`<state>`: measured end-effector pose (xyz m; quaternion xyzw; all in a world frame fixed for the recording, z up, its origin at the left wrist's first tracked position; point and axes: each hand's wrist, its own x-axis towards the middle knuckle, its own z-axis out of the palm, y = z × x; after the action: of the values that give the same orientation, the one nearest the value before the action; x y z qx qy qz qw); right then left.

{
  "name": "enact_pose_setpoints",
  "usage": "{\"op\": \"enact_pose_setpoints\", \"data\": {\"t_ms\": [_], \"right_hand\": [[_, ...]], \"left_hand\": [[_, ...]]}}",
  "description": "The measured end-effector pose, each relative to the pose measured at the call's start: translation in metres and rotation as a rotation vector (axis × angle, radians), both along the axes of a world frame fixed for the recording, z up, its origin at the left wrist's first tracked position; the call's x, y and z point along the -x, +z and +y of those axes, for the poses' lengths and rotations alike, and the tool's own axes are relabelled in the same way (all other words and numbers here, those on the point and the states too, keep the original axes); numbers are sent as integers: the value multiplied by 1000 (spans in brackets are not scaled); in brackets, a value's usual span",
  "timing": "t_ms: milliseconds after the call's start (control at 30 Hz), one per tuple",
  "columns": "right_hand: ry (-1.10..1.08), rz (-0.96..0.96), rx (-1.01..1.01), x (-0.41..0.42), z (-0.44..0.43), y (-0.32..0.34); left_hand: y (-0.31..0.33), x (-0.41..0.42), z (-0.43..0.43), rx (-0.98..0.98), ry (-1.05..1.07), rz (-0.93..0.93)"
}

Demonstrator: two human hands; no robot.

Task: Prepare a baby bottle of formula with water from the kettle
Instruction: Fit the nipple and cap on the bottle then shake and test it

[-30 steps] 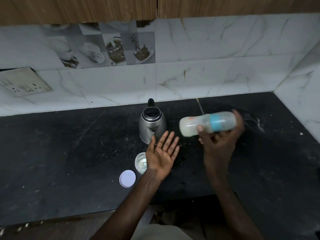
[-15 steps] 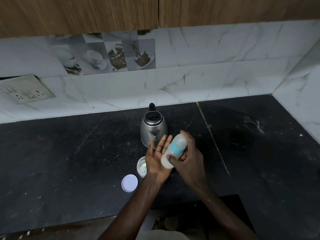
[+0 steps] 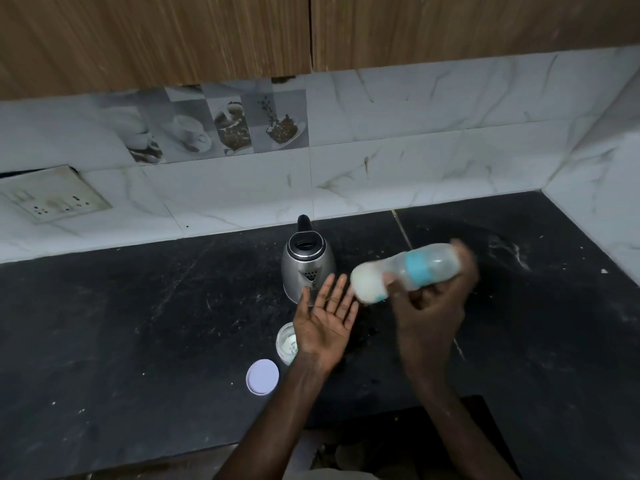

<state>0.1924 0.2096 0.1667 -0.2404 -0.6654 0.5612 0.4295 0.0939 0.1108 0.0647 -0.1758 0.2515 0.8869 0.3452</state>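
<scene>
My right hand [image 3: 431,308] grips a baby bottle [image 3: 405,271] with a blue ring, holding it sideways above the black counter; white liquid sits in its left end and the bottle is motion-blurred. My left hand [image 3: 327,322] is held flat, palm up, fingers spread, just left of the bottle's end and holding nothing. A steel kettle [image 3: 306,263] with a black handle stands behind my left hand. A small open formula jar [image 3: 286,345] stands by my left wrist, partly hidden by it. Its white lid [image 3: 262,377] lies on the counter to the left.
The black stone counter [image 3: 138,323] runs to a marble-tiled wall at the back and right. A socket plate [image 3: 52,199] is on the wall at far left. Wooden cupboards [image 3: 207,32] hang overhead. The counter's front edge lies below my forearms.
Half a second ago the bottle's end was against my left palm. My right hand has swung it up and right, back to lying sideways. My left hand stayed flat.
</scene>
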Motion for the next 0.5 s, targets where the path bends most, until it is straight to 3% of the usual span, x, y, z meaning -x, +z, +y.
{"op": "enact_pose_setpoints", "data": {"t_ms": [67, 167, 233, 333, 367, 500], "right_hand": [[26, -61, -30, 3, -4, -6], [342, -515, -303, -1, -15, -17], [254, -416, -294, 0, -2, -11], [-72, -65, -56, 7, 17, 3], [-74, -57, -25, 7, 16, 0], [315, -488, -220, 2, -4, -19]], "left_hand": [[1, 0, -1, -14, 14, -5], [1, -1, 1, -66, 1, -27], [1, 0, 6, -41, -14, -13], [1, -1, 4, 2, -19, 24], [2, -2, 4, 0, -15, 23], [5, -4, 10, -63, -17, -21]]}}
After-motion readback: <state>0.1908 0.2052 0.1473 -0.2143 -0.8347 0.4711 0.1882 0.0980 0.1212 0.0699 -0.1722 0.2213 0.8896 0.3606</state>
